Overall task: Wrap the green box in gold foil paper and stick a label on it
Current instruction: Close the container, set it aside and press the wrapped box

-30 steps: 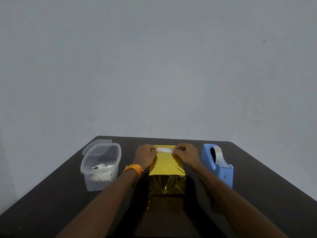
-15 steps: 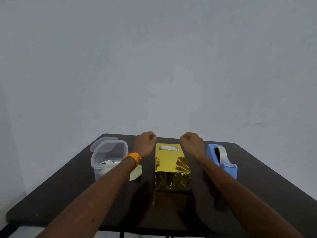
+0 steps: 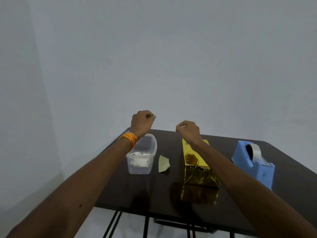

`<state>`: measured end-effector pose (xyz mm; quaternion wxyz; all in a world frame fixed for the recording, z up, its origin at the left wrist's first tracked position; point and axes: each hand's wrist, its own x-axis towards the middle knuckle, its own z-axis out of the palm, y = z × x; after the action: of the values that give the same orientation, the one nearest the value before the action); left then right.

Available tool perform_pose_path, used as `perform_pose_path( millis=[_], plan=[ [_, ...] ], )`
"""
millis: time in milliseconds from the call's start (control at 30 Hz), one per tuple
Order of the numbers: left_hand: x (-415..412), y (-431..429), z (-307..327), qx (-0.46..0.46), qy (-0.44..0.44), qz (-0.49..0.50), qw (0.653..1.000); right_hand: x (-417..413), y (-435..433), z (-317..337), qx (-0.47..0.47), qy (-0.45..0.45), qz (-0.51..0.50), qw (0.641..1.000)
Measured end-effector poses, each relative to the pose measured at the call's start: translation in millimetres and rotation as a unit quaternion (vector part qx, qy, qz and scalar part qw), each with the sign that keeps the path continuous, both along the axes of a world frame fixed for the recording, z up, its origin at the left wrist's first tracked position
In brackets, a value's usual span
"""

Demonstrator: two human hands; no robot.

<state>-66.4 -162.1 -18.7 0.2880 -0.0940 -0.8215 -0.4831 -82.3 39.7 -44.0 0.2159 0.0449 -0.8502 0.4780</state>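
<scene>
a: head view. where does the box lie?
b: the gold-wrapped box (image 3: 195,162) stands on the dark counter (image 3: 291,170), its long side running away from the viewer, between a scrap of paper (image 3: 163,164) and a blue tape dispenser (image 3: 252,162). the right forearm crosses in front of the far part of its top face.
a: and the hands?
b: the left hand (image 3: 141,123), with an orange wristband (image 3: 128,140), and the right hand (image 3: 187,131) are raised near the counter's far edge, fingers curled into fists, gripping nothing. a clear tub (image 3: 142,160) of white slips sits left of the scrap.
</scene>
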Motion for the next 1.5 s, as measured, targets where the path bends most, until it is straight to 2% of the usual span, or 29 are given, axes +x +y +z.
perform_pose_path(
  millis=[233,400,500,600,767,933,1067,1233,1367,1500],
  plan=[
    [-1.0,-44.6,-5.9,0.037,-0.019,0.030,0.999,-19.0,-41.2,1.0,0.049,-0.019,0.032,0.998],
    [-17.1,-71.1,-16.9,0.080,-0.046,0.058,0.994,-40.4,-65.6,6.3,-0.031,-0.149,0.081,0.985],
    [-29.8,-83.4,-28.6,0.103,-0.057,0.084,0.990,-57.6,-78.1,2.4,-0.036,-0.223,0.117,0.967],
    [-45.1,-99.6,-43.5,0.090,-0.085,0.111,0.986,-76.3,-93.5,-4.0,-0.031,-0.283,0.157,0.946],
    [-80.3,-127.4,-67.4,0.062,-0.130,0.164,0.976,-116.6,-114.0,-8.6,-0.040,-0.331,0.197,0.922],
    [-116.5,-139.6,-87.7,0.034,-0.204,0.169,0.964,-154.1,-130.4,-19.4,-0.055,-0.394,0.212,0.893],
    [-142.7,-146.2,-106.2,0.004,-0.273,0.146,0.951,-177.1,-136.2,-30.4,-0.089,-0.424,0.222,0.873],
    [-163.8,-142.9,-114.6,-0.051,-0.288,0.137,0.946,-189.6,-137.7,-35.2,-0.121,-0.426,0.219,0.869],
    [-168.0,-139.9,-116.0,-0.025,-0.308,0.126,0.943,-184.6,-133.9,-32.6,-0.153,-0.423,0.197,0.871],
    [-161.2,-131.3,-110.2,0.045,-0.316,0.112,0.941,-174.6,-130.2,-28.0,-0.176,-0.435,0.187,0.863]
  ],
)
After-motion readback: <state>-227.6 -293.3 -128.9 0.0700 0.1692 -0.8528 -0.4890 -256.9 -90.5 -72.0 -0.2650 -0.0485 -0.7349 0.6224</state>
